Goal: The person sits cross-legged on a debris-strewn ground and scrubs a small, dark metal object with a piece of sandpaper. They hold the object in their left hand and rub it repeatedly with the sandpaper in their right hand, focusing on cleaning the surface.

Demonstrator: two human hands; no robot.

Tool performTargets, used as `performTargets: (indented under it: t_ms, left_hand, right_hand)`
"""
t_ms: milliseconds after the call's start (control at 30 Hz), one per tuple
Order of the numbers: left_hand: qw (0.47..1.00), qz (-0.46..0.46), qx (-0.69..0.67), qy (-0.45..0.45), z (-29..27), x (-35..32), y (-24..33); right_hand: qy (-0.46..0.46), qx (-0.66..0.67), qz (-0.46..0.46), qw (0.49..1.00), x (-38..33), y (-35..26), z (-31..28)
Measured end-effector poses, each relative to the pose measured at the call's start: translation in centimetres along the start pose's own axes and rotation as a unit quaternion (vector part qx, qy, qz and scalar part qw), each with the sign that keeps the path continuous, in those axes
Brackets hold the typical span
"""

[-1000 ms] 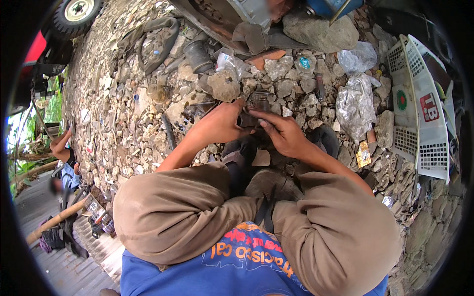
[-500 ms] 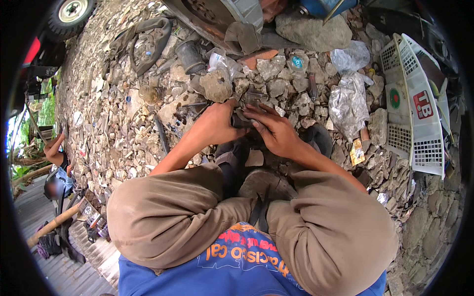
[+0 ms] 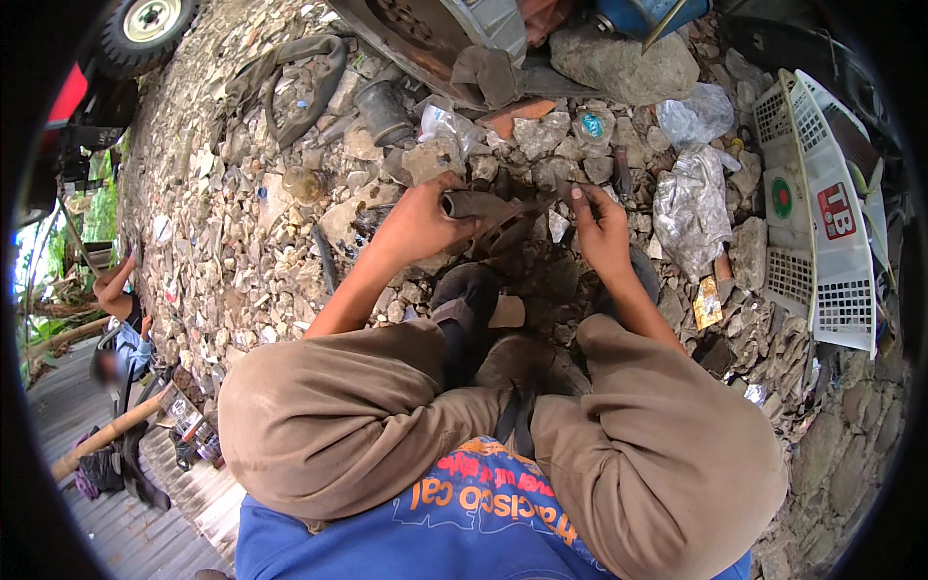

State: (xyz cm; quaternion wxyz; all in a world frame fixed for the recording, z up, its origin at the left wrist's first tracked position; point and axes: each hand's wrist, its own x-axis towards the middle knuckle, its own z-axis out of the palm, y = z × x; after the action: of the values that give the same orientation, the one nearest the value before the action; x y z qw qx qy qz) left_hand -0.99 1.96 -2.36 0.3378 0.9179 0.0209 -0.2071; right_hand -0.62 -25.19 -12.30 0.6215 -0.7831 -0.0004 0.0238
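My left hand (image 3: 425,222) is closed around a dark, rolled strip of rubber-like material (image 3: 476,205), whose open, tube-like end shows beside the fingers. From there the strip narrows toward my right hand (image 3: 601,224), which pinches its far tip between thumb and fingers. Both hands are above the stony ground between my shoes, the left shoe (image 3: 466,295) showing more plainly. Just beyond my left hand is a flat pale stone (image 3: 432,160).
Ahead stand a large rusty metal drum part (image 3: 425,48) and a boulder (image 3: 623,66). A dark inner-tube loop (image 3: 324,106) and a dark cylinder (image 3: 383,114) lie left of centre. On the right are crumpled plastic (image 3: 693,208) and a white crate (image 3: 812,208). A person (image 3: 126,343) sits far left.
My right hand has moved right, away from the left hand, drawing the strip out between them. The two hands were together before. The view has shifted slightly.
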Motion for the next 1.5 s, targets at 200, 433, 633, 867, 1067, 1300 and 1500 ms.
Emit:
performTargets:
  t_ms: [200,433,633,867,1067,1300,1500]
  left_hand:
    - [0.998,0.059,0.011,-0.007,-0.6,0.0,-0.1]
    - [0.993,0.113,0.025,-0.002,-0.4,0.2,-0.4]
    - [0.977,0.193,-0.074,0.056,0.8,2.1,-3.7]
    - [0.920,0.031,-0.390,-0.021,2.9,1.6,-4.0]
    - [0.978,0.121,-0.172,0.013,6.9,1.6,-7.2]
    - [0.976,0.120,-0.182,0.026,7.3,1.8,-7.2]
    - [0.972,0.115,-0.199,0.042,7.4,1.5,-6.5]
  right_hand:
    - [-0.015,-0.015,0.035,0.999,0.1,-0.1,-0.4]
    - [-0.003,0.013,0.020,1.000,0.4,1.2,-0.4]
    - [-0.012,-0.007,0.026,1.000,0.3,1.6,-0.3]
    - [-0.015,0.003,0.034,0.999,0.3,2.1,-0.5]
    - [-0.022,-0.009,0.028,0.999,0.3,2.0,-0.4]
    - [-0.108,-0.033,-0.039,0.993,-0.6,0.0,2.4]
    - [-0.217,-0.091,-0.146,0.961,-0.1,-0.8,5.5]
